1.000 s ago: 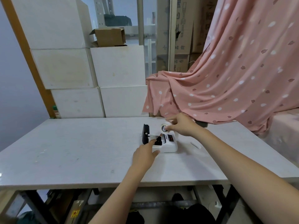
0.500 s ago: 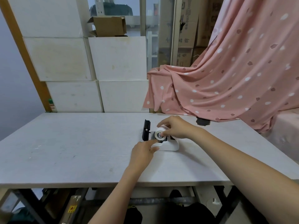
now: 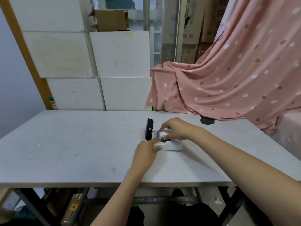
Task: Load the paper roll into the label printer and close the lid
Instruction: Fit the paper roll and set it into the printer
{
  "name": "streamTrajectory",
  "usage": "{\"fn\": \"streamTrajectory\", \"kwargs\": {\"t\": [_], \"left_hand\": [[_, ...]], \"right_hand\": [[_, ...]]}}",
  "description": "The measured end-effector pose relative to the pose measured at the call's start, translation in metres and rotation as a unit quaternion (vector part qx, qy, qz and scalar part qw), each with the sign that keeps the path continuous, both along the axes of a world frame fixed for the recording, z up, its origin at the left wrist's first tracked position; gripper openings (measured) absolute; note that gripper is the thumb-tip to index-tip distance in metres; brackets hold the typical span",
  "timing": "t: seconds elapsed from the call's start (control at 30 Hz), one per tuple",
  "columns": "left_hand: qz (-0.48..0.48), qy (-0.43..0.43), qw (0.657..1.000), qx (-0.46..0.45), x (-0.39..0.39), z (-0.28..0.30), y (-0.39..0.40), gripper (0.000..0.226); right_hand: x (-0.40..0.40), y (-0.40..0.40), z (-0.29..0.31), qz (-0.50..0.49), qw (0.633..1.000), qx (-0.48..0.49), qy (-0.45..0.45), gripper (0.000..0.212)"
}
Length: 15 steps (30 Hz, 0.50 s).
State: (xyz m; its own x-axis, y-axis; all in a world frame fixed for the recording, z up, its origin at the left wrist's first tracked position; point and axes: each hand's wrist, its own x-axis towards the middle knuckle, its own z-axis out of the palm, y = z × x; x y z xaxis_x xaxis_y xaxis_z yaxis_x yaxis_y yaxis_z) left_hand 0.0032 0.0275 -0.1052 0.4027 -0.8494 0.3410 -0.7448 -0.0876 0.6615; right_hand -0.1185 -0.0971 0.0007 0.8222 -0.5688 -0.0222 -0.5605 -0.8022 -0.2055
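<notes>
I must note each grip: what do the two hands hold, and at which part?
The right hand pinches the paper roll by its round sides, over the label printer. The left hand steadies the printer's near left corner.

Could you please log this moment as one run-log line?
stage: loading | right hand: grips paper roll at label printer | left hand: steadies printer | lid: open
</notes>
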Motion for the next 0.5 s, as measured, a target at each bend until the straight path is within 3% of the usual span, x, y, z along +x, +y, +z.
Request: {"fn": "streamTrajectory", "kwargs": {"t": [0.5], "left_hand": [[0.003, -0.048, 0.999, -0.011, -0.008, 0.005, 0.01, 0.027]], "right_hand": [[-0.006, 0.007, -0.001, 0.006, 1.0, 0.025, 0.014, 0.048]]}}
